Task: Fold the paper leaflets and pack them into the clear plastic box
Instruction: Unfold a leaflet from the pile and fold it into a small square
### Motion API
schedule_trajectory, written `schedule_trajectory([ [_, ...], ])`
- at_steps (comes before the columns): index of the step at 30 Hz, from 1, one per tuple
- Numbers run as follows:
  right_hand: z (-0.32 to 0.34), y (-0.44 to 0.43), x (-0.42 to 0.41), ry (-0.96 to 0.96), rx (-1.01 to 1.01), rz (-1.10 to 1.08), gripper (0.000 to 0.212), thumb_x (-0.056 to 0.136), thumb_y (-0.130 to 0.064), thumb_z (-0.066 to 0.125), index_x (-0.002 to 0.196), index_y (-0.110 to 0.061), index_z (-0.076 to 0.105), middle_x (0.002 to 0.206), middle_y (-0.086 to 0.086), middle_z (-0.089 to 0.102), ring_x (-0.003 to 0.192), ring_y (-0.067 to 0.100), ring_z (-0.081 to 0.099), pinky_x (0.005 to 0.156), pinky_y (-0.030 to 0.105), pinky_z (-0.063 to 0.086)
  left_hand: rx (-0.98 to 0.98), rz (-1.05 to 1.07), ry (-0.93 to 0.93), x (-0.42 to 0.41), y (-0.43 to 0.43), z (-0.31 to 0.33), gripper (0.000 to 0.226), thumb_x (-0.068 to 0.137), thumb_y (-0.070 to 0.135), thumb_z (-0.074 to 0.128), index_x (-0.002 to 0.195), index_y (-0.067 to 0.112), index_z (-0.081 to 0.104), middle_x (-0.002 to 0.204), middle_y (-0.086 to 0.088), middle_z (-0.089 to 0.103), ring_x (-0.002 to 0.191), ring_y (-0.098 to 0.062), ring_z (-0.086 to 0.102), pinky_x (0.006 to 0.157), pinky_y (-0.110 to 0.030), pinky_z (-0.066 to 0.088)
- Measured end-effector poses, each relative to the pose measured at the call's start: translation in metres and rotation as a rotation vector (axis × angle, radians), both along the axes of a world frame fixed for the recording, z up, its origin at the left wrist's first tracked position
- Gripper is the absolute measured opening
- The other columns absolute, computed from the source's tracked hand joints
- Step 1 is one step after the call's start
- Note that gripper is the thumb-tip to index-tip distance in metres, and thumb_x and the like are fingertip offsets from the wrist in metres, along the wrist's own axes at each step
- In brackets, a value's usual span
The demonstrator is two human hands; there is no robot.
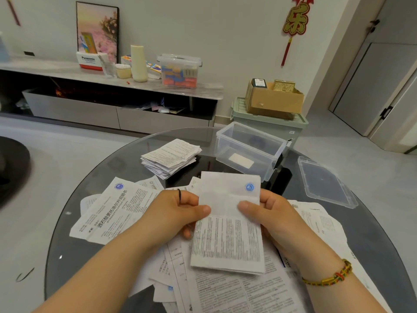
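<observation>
Round glass worktop [370,240] takes up most of the view. The near half is buried under a messy spread of unfolded leaflets [108,213], printed side up and overlapping each other.

At the far right side sits the clear box [225,145], open. It has nothing in it that I can see apart from a pale label on the bottom. Its lid [325,184] lies flat on the glass just to the right of it, not touching.

Left of the box, a bit apart from it, there's a stack [171,158] of already folded leaflets, slightly fanned out.

The leaflet in hand [228,233] is held up over the loose pile, with its top part folded down toward the person, so the blank back with a faint blue logo shows above the printed text.

Left hand [178,213] pinches its left edge, thumb on top right at the fold. Right hand [275,213] does the same on the right edge.

There's a braided bracelet [331,275] on the right wrist and a thin black band [179,195] on a left finger.
</observation>
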State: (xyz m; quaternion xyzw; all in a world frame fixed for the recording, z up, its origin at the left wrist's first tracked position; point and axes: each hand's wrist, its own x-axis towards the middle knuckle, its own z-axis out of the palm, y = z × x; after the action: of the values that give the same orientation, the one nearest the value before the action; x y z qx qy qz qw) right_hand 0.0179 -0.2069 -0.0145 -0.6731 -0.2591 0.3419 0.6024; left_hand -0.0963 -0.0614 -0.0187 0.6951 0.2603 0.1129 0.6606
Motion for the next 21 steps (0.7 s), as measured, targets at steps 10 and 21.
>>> schedule_trajectory([
  [10,0.000,0.004,-0.004,-0.020,-0.016,-0.034,0.015,0.089,-0.008,0.052,0.097,-0.013,0.064,0.079,0.010,0.074,0.066,0.021,0.070,0.050,0.025,0.054,-0.127,-0.064,-0.044,-0.002,-0.001,0.003,0.014,0.082,0.002,0.061,0.085,0.014,0.067,0.078,-0.001,0.075,0.068,-0.012,0.071,0.060,-0.021,0.056],
  [21,0.028,0.027,0.010,-0.256,-0.305,0.033,0.014,0.086,-0.006,0.057,0.077,-0.013,0.065,0.076,0.010,0.068,0.063,0.019,0.056,0.046,0.020,0.046,0.239,-0.005,0.036,-0.005,0.020,0.003,0.020,0.081,0.020,0.066,0.063,0.026,0.063,0.055,0.012,0.066,0.050,0.002,0.061,0.049,-0.009,0.046],
])
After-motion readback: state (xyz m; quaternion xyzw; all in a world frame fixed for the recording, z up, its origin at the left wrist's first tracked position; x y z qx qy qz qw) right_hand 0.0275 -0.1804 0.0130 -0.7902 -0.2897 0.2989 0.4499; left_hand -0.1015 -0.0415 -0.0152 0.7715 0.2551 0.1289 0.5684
